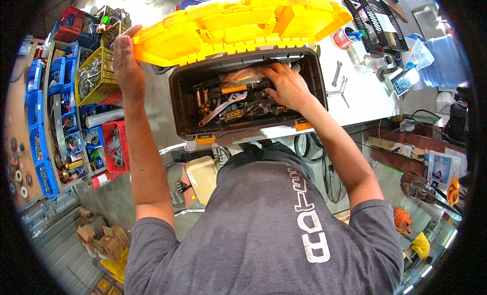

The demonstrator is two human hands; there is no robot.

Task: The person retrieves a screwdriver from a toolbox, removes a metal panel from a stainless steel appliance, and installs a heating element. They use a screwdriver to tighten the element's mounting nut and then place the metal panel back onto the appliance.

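A black toolbox (185, 104) stands on the white table with its yellow lid (167, 43) raised. At the lid's left end, my left hand (128, 61) grips the edge, fingers wrapped behind it. My right hand (289, 87) reaches into the right side of the box, thumb and fingers apart, its fingertips beside a clear plastic packet (243, 76). Below the packet lies a yellow-and-black tool (241, 88). An adjustable wrench (223, 109) slants across the left part, among several black-and-yellow tools partly hiding one another. What lies under my right palm is hidden.
On the white table (373, 99), right of the box, are a spanner (337, 74), a red-and-white cup (343, 38) and a black rack (375, 21). Blue bins (35, 109) and a yellow basket (96, 76) fill shelving at left. A black fan (332, 175) stands below the table.
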